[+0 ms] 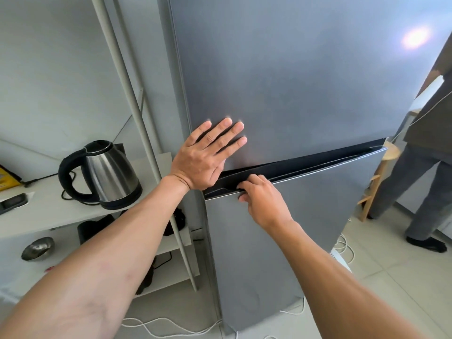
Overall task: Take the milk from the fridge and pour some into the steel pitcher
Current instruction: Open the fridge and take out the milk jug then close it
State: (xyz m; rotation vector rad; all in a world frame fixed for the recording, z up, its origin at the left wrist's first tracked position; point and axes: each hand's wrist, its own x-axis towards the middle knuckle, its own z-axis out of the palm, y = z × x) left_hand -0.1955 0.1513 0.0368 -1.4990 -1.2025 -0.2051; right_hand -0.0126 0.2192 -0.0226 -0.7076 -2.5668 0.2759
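Note:
A tall grey two-door fridge (305, 69) fills the middle of the view, both doors closed. My left hand (208, 155) lies flat with fingers spread against the lower part of the upper door. My right hand (261, 199) curls its fingers into the dark recessed handle (318, 165) along the top edge of the lower door (281, 241). No milk or steel pitcher is visible; the fridge interior is hidden.
A white shelf unit (61, 209) stands to the left with a steel electric kettle (105, 174), a small metal bowl (38, 248) below and cables. White cords lie on the tiled floor (391, 289). Another person (428, 167) stands at the right beside a wooden stool (381, 177).

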